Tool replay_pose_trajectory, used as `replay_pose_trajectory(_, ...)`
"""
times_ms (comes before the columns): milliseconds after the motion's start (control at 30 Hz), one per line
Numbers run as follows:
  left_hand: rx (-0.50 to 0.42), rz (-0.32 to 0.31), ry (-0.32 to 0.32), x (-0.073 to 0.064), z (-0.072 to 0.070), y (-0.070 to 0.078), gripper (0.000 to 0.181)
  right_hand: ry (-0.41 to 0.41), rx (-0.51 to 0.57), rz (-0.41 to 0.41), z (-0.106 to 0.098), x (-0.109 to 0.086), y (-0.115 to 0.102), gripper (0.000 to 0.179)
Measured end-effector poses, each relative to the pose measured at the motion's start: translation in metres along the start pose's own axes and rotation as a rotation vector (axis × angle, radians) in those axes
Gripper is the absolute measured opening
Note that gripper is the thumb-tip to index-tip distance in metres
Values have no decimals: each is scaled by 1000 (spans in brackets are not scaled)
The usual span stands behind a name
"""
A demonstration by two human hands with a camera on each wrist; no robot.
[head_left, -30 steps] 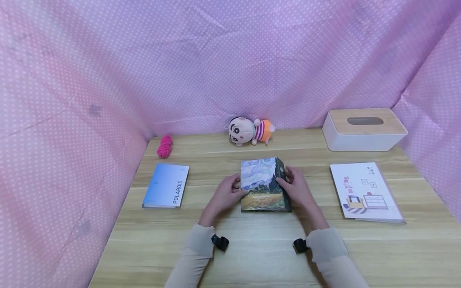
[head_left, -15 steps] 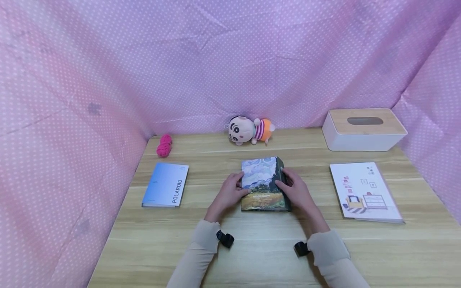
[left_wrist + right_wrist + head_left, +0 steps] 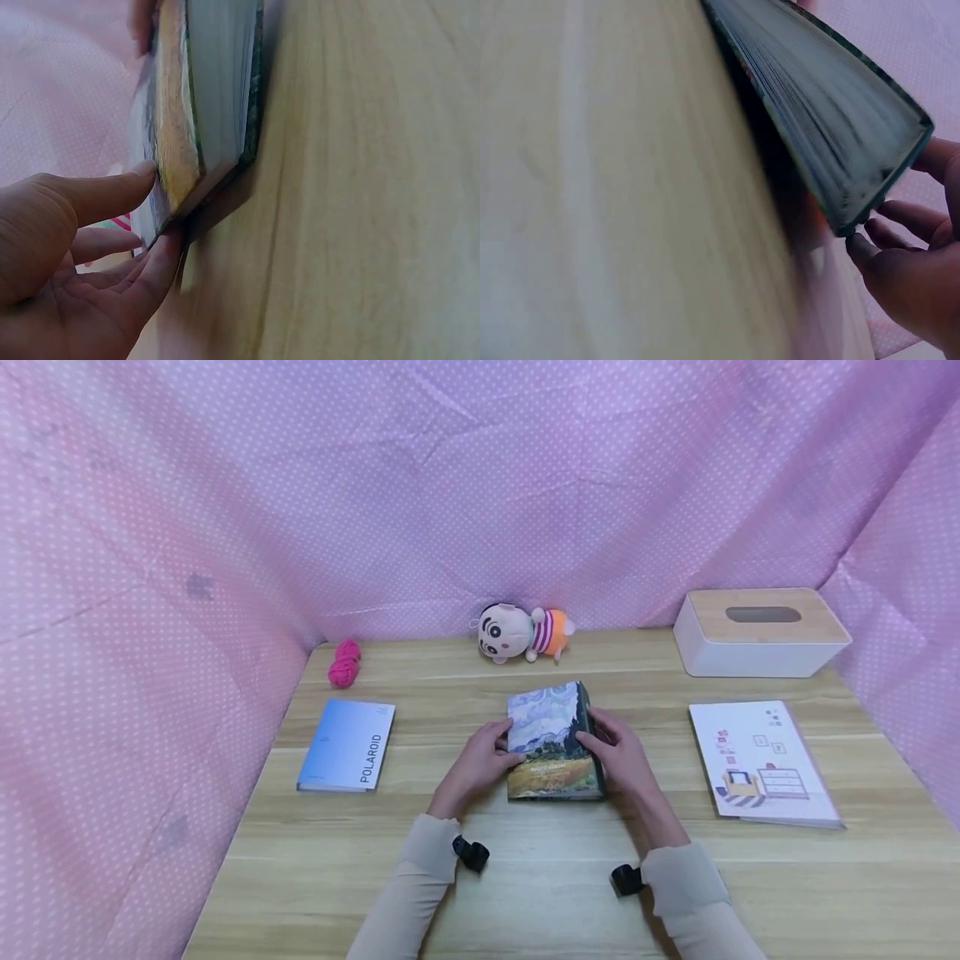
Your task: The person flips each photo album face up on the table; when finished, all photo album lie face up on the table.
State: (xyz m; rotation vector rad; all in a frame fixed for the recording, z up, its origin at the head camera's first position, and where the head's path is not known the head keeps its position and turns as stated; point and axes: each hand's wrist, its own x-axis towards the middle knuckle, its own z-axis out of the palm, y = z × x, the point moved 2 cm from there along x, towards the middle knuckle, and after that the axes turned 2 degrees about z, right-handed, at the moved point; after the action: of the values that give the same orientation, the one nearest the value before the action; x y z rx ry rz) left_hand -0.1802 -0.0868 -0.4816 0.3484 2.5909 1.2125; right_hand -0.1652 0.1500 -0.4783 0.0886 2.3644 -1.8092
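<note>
Photo album (image 3: 546,735) is being grasped over the bench (image 3: 555,877) in the head view by the left hand (image 3: 480,760) and right hand (image 3: 618,756), between the blue POLAROID album (image 3: 343,746) and the white book (image 3: 761,764). From the left wrist, fingers (image 3: 112,195) are pinching its edge; from the right, fingers (image 3: 919,219) are gripping its spine.
</note>
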Motion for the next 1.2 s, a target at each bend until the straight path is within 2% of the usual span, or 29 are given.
replay_pose_trajectory(200,-7,-13,-24,2,-1,0,68,3,79,35,0,-1,-8,64)
replay_pose_trajectory(400,1,-13,-15,2,-2,2,74,-50,74,36,-1,-5,-14,66)
replay_pose_trajectory(600,21,2,1,0,-2,5,80,-42,56,46,3,-3,-10,69)
replay_pose_trajectory(833,46,-31,-28,1,-4,5,84,-46,98,48,5,-6,-19,70)
replay_pose_trajectory(1000,78,-16,-64,1,-8,5,82,-23,180,18,8,-7,-26,74)
replay_pose_trajectory(1200,33,36,-99,0,-14,6,78,-11,232,-3,13,-5,-32,81)
